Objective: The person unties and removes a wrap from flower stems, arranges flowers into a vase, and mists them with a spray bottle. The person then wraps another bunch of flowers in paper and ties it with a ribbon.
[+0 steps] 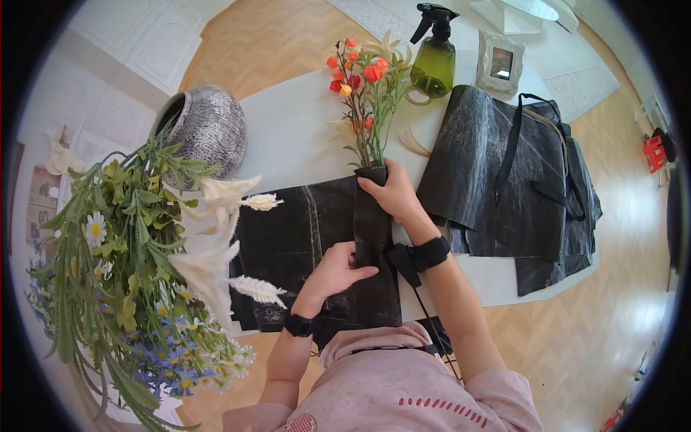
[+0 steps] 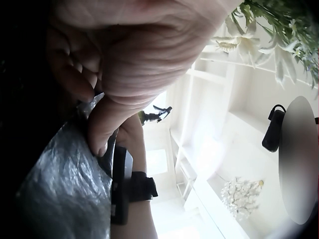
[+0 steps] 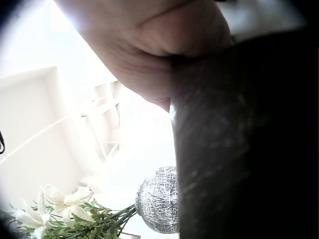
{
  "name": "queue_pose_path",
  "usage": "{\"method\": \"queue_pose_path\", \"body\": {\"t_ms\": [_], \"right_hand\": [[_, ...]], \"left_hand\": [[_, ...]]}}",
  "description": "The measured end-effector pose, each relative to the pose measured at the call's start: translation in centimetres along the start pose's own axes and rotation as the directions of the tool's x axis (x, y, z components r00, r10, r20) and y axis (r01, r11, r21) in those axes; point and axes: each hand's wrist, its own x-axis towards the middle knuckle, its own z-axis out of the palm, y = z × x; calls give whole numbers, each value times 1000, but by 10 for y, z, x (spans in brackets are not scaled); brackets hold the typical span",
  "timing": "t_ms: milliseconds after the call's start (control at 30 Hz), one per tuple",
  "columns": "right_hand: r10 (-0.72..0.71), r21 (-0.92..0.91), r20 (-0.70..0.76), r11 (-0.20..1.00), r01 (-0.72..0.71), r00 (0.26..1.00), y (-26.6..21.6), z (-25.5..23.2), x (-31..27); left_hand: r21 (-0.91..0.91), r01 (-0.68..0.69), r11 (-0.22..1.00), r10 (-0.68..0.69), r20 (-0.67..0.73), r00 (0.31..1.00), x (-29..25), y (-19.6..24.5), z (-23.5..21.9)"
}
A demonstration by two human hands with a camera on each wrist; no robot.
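Observation:
A bunch of artificial stems with red and orange blooms (image 1: 371, 79) stands out of the top of a rolled black sheet (image 1: 374, 237). The right hand (image 1: 396, 193) grips the roll's upper end around the stems, thumb in front. Lower down, the left hand (image 1: 336, 272) pinches the sheet's edge, its thumb on the front and its other fingers partly hidden behind. The sheet's flat part (image 1: 284, 223) spreads to the left. In the left wrist view the left thumb lies on the shiny black sheet (image 2: 70, 184); in the right wrist view the dark sheet (image 3: 214, 139) hides the right fingers.
At the left, a mottled grey vase (image 1: 212, 129) lies tipped with white lilies, daisies and greenery (image 1: 137, 252) spilling out. A green spray bottle (image 1: 433, 65) and a framed picture (image 1: 499, 63) stand at the back. More black sheets with straps (image 1: 504, 180) lie right on the white table (image 1: 288, 108).

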Motion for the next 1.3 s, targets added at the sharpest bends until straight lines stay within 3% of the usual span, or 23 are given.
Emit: {"method": "queue_pose_path", "body": {"t_ms": [733,900,1300], "right_hand": [[-9,67,-13,998,10,1000,-2,0,-2],[4,-5,-19,1000,-4,1000,-7,-1,-3],[-37,-48,-1,998,37,999,0,-1,0]], "left_hand": [[10,-31,999,32,-57,998,-2,-1,2],[115,-62,991,72,-78,994,4,-16,1],[48,-75,996,78,-69,995,6,-22,1]]}}
